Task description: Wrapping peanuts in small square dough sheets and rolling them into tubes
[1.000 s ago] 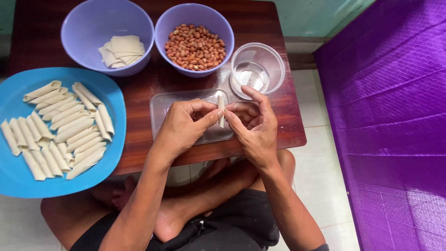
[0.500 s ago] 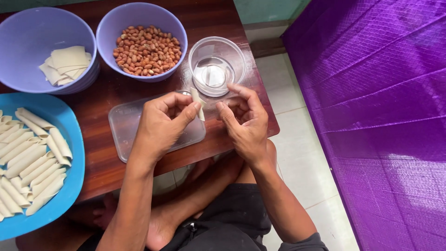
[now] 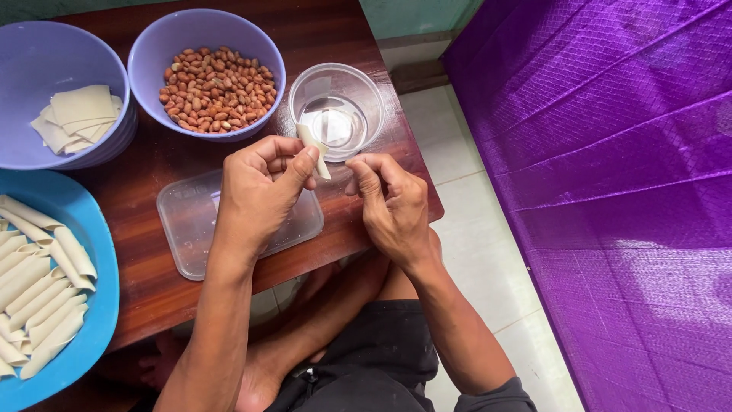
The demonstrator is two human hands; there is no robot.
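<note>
One roll [image 3: 313, 149] in left grip [image 3: 263, 191].

Two lilac bowls [image 3: 206, 46], one full of reddish-brown peanuts [image 3: 216, 89] and one with pale cream dough sheets [image 3: 76, 114], a bright blue plate [image 3: 91, 320], dark brown table [image 3: 145, 191], and a purple quilted diamond-pattern mat [image 3: 610, 191].

Two purple bowls [image 3: 206, 46], one blue tray [image 3: 103, 305], one clear cup [image 3: 335, 107], one clear lid [image 3: 191, 229], two hands [image 3: 263, 191].
</note>
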